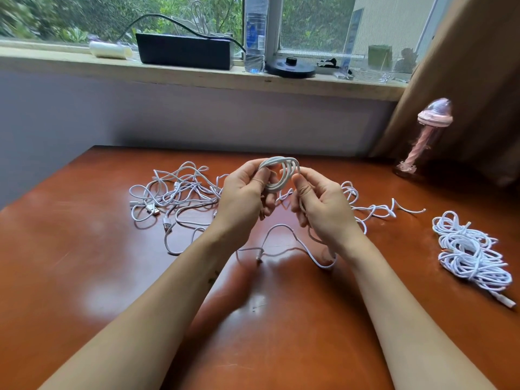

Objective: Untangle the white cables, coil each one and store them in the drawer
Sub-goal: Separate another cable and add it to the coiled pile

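Leftmost, the tangle of white cables [174, 190] lies on the desk [84, 249]. Our left hand [242, 201] grips the part-wound coil [281, 160], held upright between our hands, and our right hand [326, 212] pinches its strand. The loose tail [279, 225] drops below the right hand, nearer to feed it. Another bundle [470, 249] sits far right.

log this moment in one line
step: coiling | left hand: holds cable coil | right hand: pinches coil | tangled cables: left | bundled cables: far right

Raised together: left hand [245, 199], right hand [323, 211], curled grips.
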### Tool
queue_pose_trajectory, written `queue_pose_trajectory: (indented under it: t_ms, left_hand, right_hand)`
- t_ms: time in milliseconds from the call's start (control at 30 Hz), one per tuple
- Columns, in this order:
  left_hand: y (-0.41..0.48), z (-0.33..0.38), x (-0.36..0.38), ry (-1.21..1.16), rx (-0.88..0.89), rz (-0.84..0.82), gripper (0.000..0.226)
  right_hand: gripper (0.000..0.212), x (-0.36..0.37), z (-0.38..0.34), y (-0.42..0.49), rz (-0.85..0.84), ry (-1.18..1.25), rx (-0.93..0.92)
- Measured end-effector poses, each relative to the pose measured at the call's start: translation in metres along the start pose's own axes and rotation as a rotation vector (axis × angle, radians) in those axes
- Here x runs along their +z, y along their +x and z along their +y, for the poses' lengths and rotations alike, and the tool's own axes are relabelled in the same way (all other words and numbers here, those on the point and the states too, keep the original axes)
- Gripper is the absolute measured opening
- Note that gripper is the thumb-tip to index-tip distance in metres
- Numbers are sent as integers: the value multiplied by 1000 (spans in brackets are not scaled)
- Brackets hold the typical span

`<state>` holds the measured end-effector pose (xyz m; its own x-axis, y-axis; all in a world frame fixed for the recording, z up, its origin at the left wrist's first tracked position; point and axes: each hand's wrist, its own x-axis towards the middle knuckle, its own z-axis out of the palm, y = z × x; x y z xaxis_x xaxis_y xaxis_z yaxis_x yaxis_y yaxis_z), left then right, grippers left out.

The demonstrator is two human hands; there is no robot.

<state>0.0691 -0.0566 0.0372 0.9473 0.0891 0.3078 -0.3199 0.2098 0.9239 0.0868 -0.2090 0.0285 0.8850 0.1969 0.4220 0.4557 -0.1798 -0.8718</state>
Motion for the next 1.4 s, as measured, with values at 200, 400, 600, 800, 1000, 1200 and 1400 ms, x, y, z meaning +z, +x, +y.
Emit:
queue_pose_trajectory:
  t_ms: [200, 400, 600, 800, 1000, 1200, 1400]
  left_hand:
    - [0, 3, 1, -192, -77, 2, 23]
    - [3, 4, 1, -290, -138, 81, 27]
    - [1, 5, -1, -78, -33, 220, 21]
    - [6, -9, -10, 439, 271, 277, 19]
    - [6, -14, -13, 555, 327, 270, 20]
    - [0, -14, -7, 659, 497, 259, 22]
    - [2, -18, -13, 731, 558, 235, 24]
  right_hand:
    - [28, 8, 8, -4, 1, -379, -113]
    - [37, 18, 8, -11, -120, -572, -174]
    - [36, 26, 7, -13, -219, -677, -192]
    - [31, 28, 12, -10, -243, -773, -237]
    - [25, 27, 6, -12, -206, -831, -285]
    - [17, 21, -1, -14, -182, -869, -237]
    - [22, 23, -5, -16, -177, -921, -211]
